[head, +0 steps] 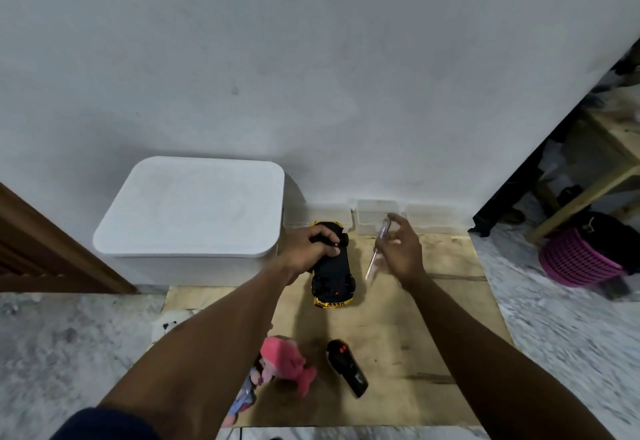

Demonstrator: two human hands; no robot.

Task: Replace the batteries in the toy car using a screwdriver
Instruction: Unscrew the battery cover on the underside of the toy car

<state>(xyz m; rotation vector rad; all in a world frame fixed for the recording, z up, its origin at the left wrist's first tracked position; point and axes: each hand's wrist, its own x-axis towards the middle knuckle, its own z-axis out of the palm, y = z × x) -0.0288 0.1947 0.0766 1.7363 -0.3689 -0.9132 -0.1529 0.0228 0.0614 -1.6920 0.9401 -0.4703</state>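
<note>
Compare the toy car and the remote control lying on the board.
The toy car is black with yellow trim; the remote control is black with red buttons. The car is gripped by the left hand; the remote lies untouched. The car sits farther from the person, the remote nearer. Both rest on the wooden board.

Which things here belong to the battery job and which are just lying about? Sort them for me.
For the job:
- toy car, upside down, gripped by the left hand
- screwdriver, held in the right hand

Lying about:
- pink plush toy
- remote control
- white box
- purple basket
</note>
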